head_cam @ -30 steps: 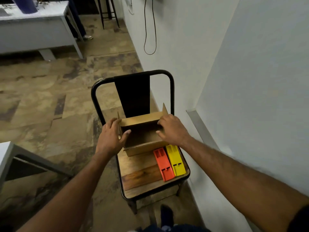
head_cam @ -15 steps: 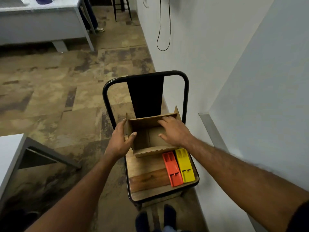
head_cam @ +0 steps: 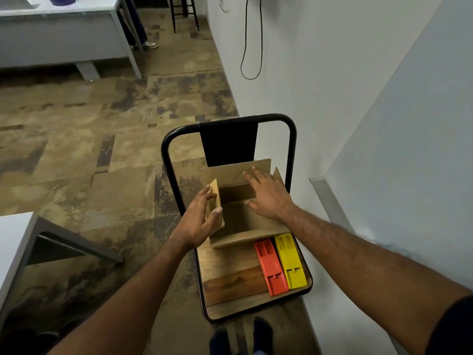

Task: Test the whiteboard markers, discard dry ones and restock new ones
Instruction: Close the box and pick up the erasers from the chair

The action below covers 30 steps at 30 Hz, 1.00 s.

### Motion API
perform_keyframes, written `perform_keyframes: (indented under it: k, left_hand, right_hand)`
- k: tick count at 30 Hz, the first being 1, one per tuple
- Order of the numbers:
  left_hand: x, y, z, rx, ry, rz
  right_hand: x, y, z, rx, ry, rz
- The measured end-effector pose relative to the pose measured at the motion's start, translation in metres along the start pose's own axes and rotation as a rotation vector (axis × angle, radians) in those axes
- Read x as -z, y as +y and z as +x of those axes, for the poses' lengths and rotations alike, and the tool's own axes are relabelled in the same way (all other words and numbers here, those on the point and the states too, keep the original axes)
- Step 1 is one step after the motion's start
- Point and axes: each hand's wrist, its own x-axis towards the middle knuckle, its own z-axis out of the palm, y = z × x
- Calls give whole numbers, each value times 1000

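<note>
Surface: a chair with a wooden plank seat [head_cam: 230,285] and a black tube frame [head_cam: 164,149] stands hard against the white wall [head_cam: 320,73]. An open cardboard box [head_cam: 245,242] sits on the rear half of the seat, just in front of the backrest. What the box holds cannot be made out. An orange plastic piece [head_cam: 271,270] and a yellow plastic piece [head_cam: 290,262] lie side by side on the seat's right front, touching each other and butting the box's near wall.

Hands: the left hand [head_cam: 198,221] pinches the left flap [head_cam: 216,201] between thumb and fingers, holding it upright. The right hand [head_cam: 268,198] lies flat, fingers straight and slightly spread, on the far flap [head_cam: 230,172].

Room: mottled brown carpet floor [head_cam: 76,137]. A black cable [head_cam: 252,47] hangs in a loop down the wall. A white desk [head_cam: 64,34] stands at the far left, with another person's legs [head_cam: 138,29] beyond it and stool legs [head_cam: 184,14] nearby.

Edges and open room: a pale panel [head_cam: 409,149] with a metal ledge [head_cam: 322,196] closes the right side, near the chair. The corner of a white tabletop [head_cam: 12,247] juts in at near left. Open carpet lies between that corner and the chair. The wearer's feet [head_cam: 220,339] stand at the seat's front edge.
</note>
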Motion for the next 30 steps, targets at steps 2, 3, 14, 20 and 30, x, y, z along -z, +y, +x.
perform_keyframes:
  k: [2,3,14,20,30]
  left_hand:
    - [-1,1,8,10,-52,107]
    - [-1,2,12,8,-83,166]
    - [2,-3,35,-20,-257,590]
    - [-5,-9,33,-21,-241,614]
    - [-8,-16,28,1,-154,570]
  right_hand:
    - [1,1,1,1,4,1]
    - [2,2,0,0,5,13]
    - [11,36,-46,-277,363,587]
    - [9,41,-58,-140,-170,666]
    - [19,29,-43,-1,-510,190]
